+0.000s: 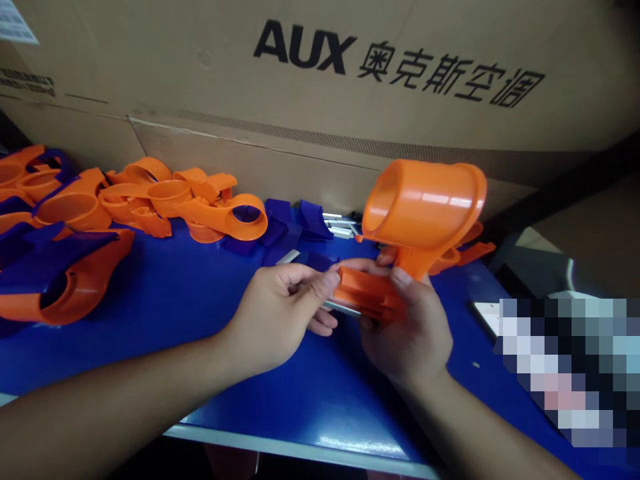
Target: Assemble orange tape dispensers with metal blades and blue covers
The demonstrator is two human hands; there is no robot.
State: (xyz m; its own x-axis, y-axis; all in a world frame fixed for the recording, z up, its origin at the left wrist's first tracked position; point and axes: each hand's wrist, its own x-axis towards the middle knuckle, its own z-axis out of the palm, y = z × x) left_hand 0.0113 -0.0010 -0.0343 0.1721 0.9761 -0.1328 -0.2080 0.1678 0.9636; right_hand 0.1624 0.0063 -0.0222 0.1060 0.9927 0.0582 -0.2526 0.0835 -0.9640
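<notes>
My right hand is wrapped round the lower part of an orange plastic tape dispenser, its wide ring pointing up. From the left, my left hand pinches a thin metal serrated blade against the dispenser's flat end. Thumb and index finger are closed there, and the other fingers curl below. How far the blade sits in the plastic is hidden by my fingers. Behind my hands, several blue plastic pieces lie near more metal strips.
Orange dispenser bodies are heaped at the back left of the blue table. A dispenser with a blue cover lies nearer on the left. A large cardboard box stands behind. At the right, a pixelated flat object covers part of the table.
</notes>
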